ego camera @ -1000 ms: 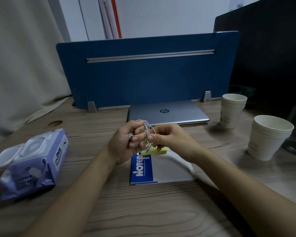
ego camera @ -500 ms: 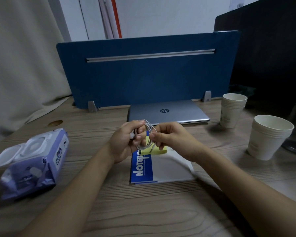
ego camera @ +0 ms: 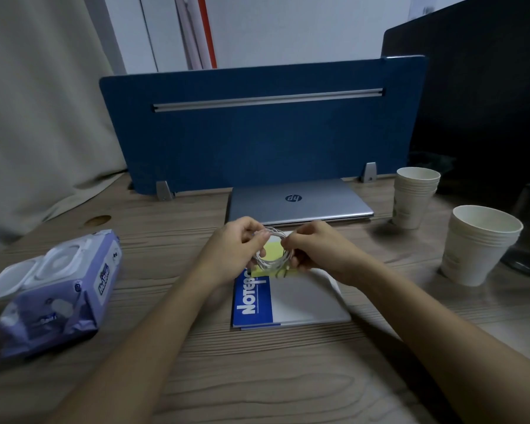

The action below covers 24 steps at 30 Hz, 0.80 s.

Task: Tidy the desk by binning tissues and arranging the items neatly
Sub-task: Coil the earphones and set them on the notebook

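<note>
Left hand [ego camera: 231, 250] and right hand [ego camera: 314, 249] both pinch a coiled white earphone cable [ego camera: 274, 252] above the yellow sticky notes [ego camera: 273, 250] on the notebook [ego camera: 291, 301]

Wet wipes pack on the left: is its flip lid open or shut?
Open. The wet wipes pack lies on the desk with its white lid swung outward, exposing the round dispenser opening.
</note>
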Tool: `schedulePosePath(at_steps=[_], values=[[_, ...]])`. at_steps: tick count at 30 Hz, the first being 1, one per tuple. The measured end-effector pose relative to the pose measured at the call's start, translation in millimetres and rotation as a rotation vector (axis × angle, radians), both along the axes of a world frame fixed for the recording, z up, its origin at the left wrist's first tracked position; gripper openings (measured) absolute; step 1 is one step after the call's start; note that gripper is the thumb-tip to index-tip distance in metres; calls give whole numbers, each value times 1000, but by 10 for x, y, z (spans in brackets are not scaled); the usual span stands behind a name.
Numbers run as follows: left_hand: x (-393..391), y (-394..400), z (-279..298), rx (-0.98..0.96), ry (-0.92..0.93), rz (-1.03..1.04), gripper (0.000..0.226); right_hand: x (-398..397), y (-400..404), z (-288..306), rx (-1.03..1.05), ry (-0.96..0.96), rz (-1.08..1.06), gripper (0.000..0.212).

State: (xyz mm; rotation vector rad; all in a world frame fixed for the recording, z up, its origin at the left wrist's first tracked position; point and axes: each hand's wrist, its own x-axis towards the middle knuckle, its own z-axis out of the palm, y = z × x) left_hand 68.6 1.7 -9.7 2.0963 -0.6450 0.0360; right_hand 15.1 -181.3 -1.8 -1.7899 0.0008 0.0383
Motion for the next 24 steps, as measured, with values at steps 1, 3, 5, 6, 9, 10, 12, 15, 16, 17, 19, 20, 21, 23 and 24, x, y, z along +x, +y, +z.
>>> schedulePosePath(at_steps=[1,3,5,6,9,10,12,15,16,17,19,20,21,23,24], values=[[-15,-16,-7,74,-24,20,12,5,-4,-9,-17,41,-21,15],[-44,-50,-16,208,-90,73,16,14,-20,-17,-70,107,-44,21],[-66,-88,-21,308,-197,129,20,10,-36,-9,-124,154,-43,23],[-81,-104,-22,340,-240,144,20,6,-46,1,-136,173,-39,22],[-116,-131,-26,376,-266,139,16,-12,-80,48,-152,216,-12,18],[-122,-132,-22,376,-257,135,16,-19,-97,64,-166,219,-4,17],[-128,-130,-6,369,-239,131,20,-25,-124,82,-199,215,0,17],[-125,-125,-1,360,-152,115,19,-13,-128,57,-242,206,-13,20],[-121,-121,-6,360,-118,105,18,-7,-123,44,-257,203,-18,19],[-115,-116,-12,359,-93,96,17,0,-119,32,-270,198,-21,19],[-90,-97,-15,348,-63,90,17,18,-123,16,-285,178,-20,18],[-76,-84,-12,341,-50,88,18,24,-132,10,-282,166,-18,17],[-64,-70,-5,333,-35,84,20,30,-140,7,-276,156,-16,15],[-47,-41,6,315,-9,76,20,37,-155,-3,-265,134,-18,16],[-40,-25,8,300,-4,74,19,39,-162,-9,-263,122,-19,18]])
